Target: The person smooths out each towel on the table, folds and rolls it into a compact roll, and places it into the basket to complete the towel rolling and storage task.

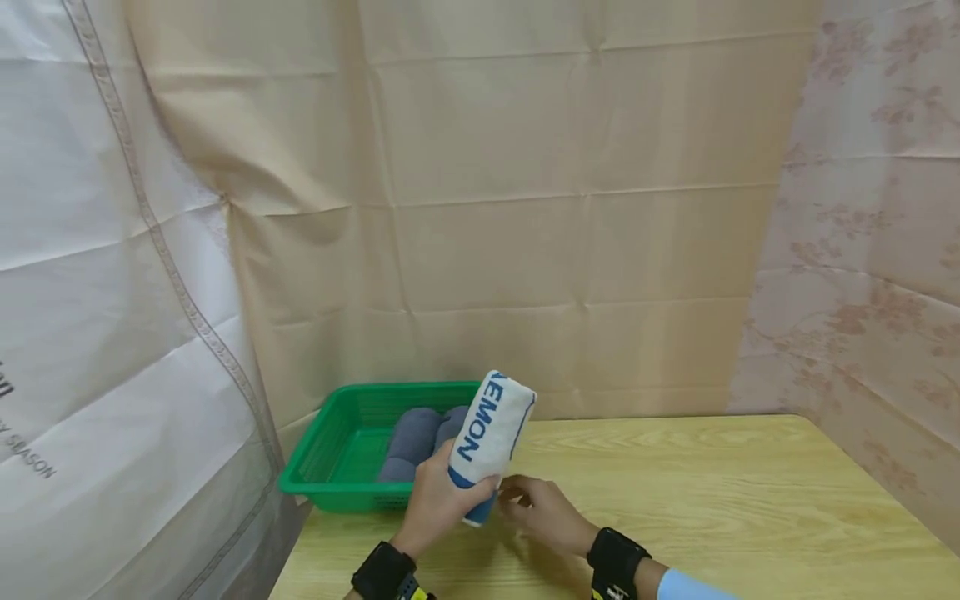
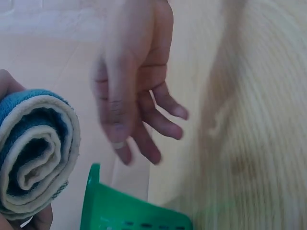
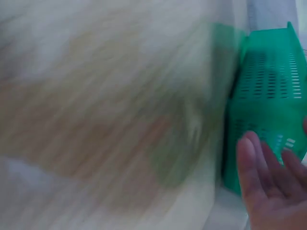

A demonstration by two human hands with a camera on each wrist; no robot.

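Note:
My left hand [image 1: 437, 498] grips a rolled white and blue towel [image 1: 491, 425] with blue lettering, held tilted in front of the basket's right end. In the left wrist view the end of the towel roll [image 2: 72, 143] shows its spiral layers. My right hand [image 1: 553, 515] is just right of the towel's lower end, its fingers loosely bent. It holds nothing in the left wrist view, where the hand [image 2: 129, 72] hangs apart from the towel. The green plastic basket [image 1: 345, 498] contains grey-blue rolls [image 1: 414, 435], partly hidden behind the left hand and the towel.
The basket stands at the left back of a light wooden table [image 1: 675, 492]. A beige cloth [image 1: 487, 250] hangs behind the table. White cloth [image 1: 112, 333] hangs at the left, and flowered cloth [image 1: 862, 275] at the right.

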